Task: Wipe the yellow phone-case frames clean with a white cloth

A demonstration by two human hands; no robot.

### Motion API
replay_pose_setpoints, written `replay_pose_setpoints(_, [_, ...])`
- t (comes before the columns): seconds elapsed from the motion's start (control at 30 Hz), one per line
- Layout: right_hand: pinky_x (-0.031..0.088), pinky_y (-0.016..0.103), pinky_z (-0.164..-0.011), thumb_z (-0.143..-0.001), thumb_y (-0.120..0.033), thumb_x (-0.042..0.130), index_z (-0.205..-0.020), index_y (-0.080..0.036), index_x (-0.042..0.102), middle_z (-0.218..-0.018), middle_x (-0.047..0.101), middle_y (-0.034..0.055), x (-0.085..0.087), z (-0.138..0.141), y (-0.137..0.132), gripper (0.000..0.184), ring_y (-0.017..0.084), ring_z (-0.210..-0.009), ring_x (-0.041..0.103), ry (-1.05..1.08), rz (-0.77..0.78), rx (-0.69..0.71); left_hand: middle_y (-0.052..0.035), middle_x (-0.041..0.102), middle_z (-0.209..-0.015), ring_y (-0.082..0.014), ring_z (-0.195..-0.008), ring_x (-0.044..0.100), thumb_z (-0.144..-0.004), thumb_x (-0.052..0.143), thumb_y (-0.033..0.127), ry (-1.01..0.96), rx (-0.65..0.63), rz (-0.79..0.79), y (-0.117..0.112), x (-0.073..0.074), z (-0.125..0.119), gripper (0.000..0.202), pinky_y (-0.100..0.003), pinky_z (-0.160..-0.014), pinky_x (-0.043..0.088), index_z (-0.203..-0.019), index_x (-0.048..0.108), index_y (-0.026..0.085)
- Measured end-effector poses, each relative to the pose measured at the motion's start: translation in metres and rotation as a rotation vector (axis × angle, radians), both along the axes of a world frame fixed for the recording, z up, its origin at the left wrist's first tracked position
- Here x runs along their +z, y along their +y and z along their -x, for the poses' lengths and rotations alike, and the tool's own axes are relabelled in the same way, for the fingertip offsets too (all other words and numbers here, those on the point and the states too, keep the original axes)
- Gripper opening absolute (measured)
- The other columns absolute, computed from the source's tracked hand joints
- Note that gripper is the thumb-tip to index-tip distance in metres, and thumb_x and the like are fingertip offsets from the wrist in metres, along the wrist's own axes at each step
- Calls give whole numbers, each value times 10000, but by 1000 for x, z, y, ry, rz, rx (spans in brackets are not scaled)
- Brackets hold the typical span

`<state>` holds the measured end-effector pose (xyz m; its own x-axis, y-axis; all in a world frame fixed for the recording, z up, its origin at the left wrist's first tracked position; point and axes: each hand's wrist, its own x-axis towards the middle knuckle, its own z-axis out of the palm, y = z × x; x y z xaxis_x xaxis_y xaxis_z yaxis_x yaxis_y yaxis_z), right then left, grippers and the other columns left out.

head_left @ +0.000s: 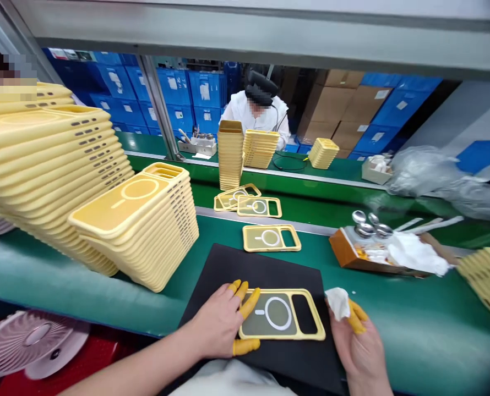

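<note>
Head view: L hand (222, 319), btm ctr of frame, w/ yellow finger cots (251, 303): fingers spread, resting on L end of a yellow-rimmed translucent phone case w/ white ring (284, 314). Case pos.: btm ctr, flat on a black rectangular mat (261, 263), ring side up. R hand (358, 344), btm R: thumb & fingers pinching a crumpled white cloth (338, 302), near case's R end, apart from it. Green bench top (414, 324) under mat. Mid-L: stack of nested yellow cases (146, 236). Mid-R: open brown cardboard box (342, 250) w/ white wipes.
</note>
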<state>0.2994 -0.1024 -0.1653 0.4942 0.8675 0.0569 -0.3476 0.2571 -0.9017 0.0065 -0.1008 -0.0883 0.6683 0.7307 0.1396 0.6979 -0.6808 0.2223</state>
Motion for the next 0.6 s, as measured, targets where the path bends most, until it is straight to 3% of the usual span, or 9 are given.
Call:
replay_pose_setpoints(0.1, [546, 353, -779, -643, -399, 754, -880, -239, 673, -848, 678, 22, 7, -4, 1, 297, 184, -828, 637, 51, -52, 57, -108, 666, -778, -286, -771, 634, -866, 369, 532, -166, 20, 83, 16, 11, -7, 485, -444, -740, 504, -1032, 633, 160])
replay_pose_setpoints(0.17, [546, 373, -792, -669, -412, 732, -888, -250, 676, -851, 680, 22, 8, -5, 0, 278, 190, -837, 640, 26, -75, 58, -45, 656, -726, -196, -660, 626, -937, 259, 403, -261, 68, 117, 21, 15, -12, 424, -324, -651, 517, -1000, 623, 197])
replay_pose_setpoints(0.23, [543, 384, -796, -686, -416, 717, -883, -245, 677, -851, 680, 26, 7, -7, -2, 264, 194, -835, 640, 1, -74, 46, -19, 662, -791, -153, -673, 623, -968, 205, 333, -324, 149, 122, 18, 14, -15, 403, -268, -642, 515, -1078, 574, 217])
replay_pose_setpoints(0.33, [532, 372, -793, -678, -341, 740, -876, -223, 685, -877, 679, 36, 9, -8, -1, 238, 202, -848, 633, -70, -64, 27, -79, 636, -1014, -210, -935, 600, -959, 304, 374, -357, 305, 55, 4, 1, -14, 366, -369, -837, 499, -1226, 477, 193])
replay_pose_setpoints(0.4, [510, 372, -806, -700, -285, 729, -856, -222, 692, -914, 670, 43, 18, -2, 5, 172, 208, -881, 614, -354, -98, 66, -140, 523, -1236, -286, -1156, 476, -889, 453, 482, -318, 346, -12, -6, -9, -13, 547, -486, -977, 403, -1337, 361, 182])
replay_pose_setpoints(0.47, [472, 403, -840, -756, -262, 679, -870, -240, 693, -934, 658, 43, 31, 16, 12, 117, 222, -937, 579, -811, -181, 168, -167, 422, -1343, -346, -1239, 375, -738, 606, 602, -244, 333, -41, -14, -16, -14, 854, -553, -1022, 333, -1396, 262, 180])
replay_pose_setpoints(0.53, [443, 425, -841, -813, -226, 601, -887, -248, 685, -911, 648, 45, 44, 46, 15, 114, 229, -956, 548, -1185, -294, 248, -188, 447, -1309, -380, -1210, 391, -606, 692, 647, -173, 325, -40, -17, -20, -18, 1040, -580, -1012, 326, -1401, 245, 148])
replay_pose_setpoints(0.6, [431, 416, -832, -826, -160, 531, -878, -235, 668, -877, 633, 44, 52, 80, 12, 164, 214, -915, 533, -1373, -428, 311, -193, 507, -1230, -378, -1153, 439, -616, 712, 588, -128, 332, -54, -16, -22, -22, 1007, -583, -1002, 326, -1384, 269, 110])
